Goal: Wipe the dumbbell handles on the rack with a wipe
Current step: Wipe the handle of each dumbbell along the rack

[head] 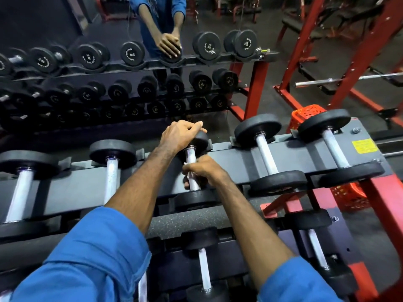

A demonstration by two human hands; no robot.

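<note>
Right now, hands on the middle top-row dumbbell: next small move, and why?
Probably slide the right hand up the handle toward the far head. It grips the handle's lower part while the upper stretch is bare. The left hand rests on that far head, steadying it. The wipe itself isn't clearly visible.

Top rack rail (229, 159) carried five dumbbells side by side, middle dumbbell (193, 171) at centre, neighbours at 3 and 9 o'clock, lower tier at 6, mirror (109, 29) at 12, basket (305, 116) at 2.
</note>
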